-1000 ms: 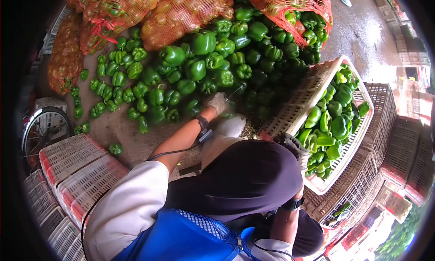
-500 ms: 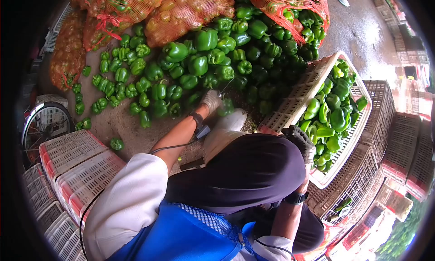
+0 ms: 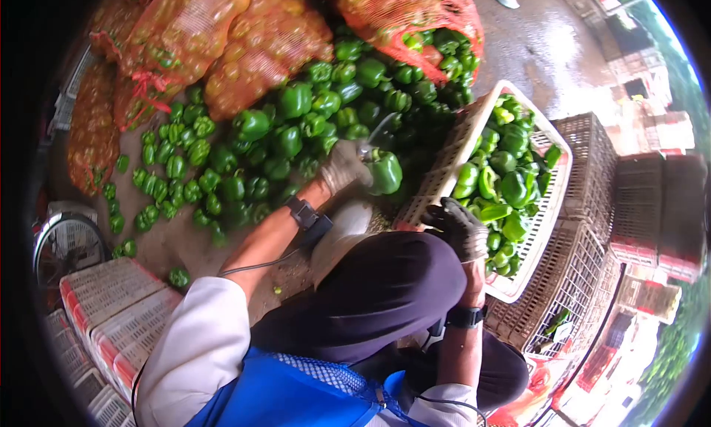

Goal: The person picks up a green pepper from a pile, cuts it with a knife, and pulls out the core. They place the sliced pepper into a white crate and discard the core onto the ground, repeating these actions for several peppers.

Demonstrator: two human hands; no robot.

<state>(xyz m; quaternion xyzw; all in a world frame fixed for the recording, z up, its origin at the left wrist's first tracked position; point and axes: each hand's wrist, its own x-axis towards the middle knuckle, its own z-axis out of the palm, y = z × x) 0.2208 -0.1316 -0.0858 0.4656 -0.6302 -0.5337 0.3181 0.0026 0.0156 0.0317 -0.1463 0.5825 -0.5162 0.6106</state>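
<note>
My gloved left hand (image 3: 342, 166) grips a green bell pepper (image 3: 385, 172), lifted above the heap of green peppers (image 3: 281, 138) on the ground. A thin blade-like thing (image 3: 379, 127) pokes up beside that hand. My gloved right hand (image 3: 459, 227) rests on the near rim of a tilted white plastic crate (image 3: 544, 212), its fingers spread and holding nothing. The crate holds several green peppers (image 3: 503, 179). My dark-trousered knee (image 3: 385, 286) lies between the two hands.
Orange mesh sacks (image 3: 222, 49) of peppers lie behind the heap, one (image 3: 400, 12) spilling open. Brown crates (image 3: 585, 264) stack under and right of the white crate. Red-and-white crates (image 3: 118, 316) and a bicycle wheel (image 3: 63, 249) are at the left. Wet pavement (image 3: 541, 49) is far right.
My left hand has picked a pepper out of the heap and raised it toward the crate. My right hand stays on the crate's rim. The view has shifted left.
</note>
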